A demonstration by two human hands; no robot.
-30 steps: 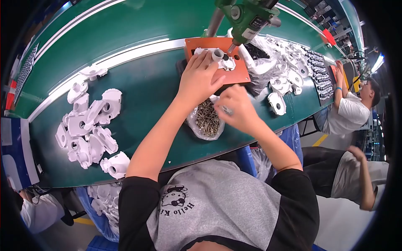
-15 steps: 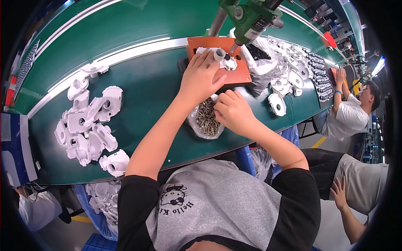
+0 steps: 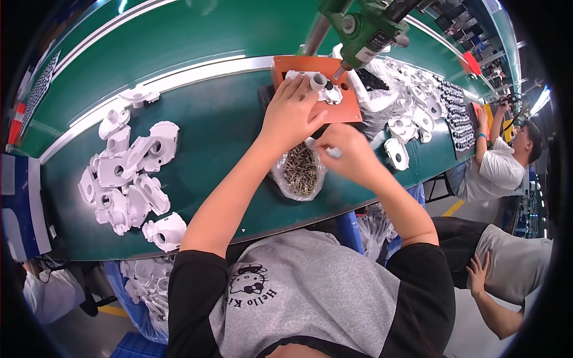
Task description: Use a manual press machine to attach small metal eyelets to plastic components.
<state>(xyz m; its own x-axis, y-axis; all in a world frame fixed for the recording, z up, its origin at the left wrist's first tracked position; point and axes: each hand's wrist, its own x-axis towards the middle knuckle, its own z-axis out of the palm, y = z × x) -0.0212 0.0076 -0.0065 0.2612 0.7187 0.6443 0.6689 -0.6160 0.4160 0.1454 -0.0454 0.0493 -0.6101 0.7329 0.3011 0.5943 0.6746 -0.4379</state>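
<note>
A white plastic housing (image 3: 332, 95) with a short round tube sits on an orange fixture block (image 3: 343, 113). My left hand (image 3: 290, 113) lies over its left part, fingers stretched flat on it and thumb apart; the hand covers much of the housing. Just below the block, a clear plastic bag (image 3: 279, 179) holds many small metal screws (image 3: 302, 170). Over the bag's right edge hovers my right hand (image 3: 346, 150), slightly blurred, with fingers curled into a pinch. Whatever is between those fingertips is too small to make out.
A green screwdriving machine (image 3: 361, 33) hangs above the block, its tip (image 3: 341, 73) near the housing. White housings are piled at left (image 3: 119, 173) and right (image 3: 412, 113). A black tray of small parts (image 3: 456, 113) stands farther right, near a co-worker (image 3: 504, 158).
My right hand has lifted slightly from the screws and moved right, fingers still pinched. My left hand stays on the housing. The whole view has shifted a little.
</note>
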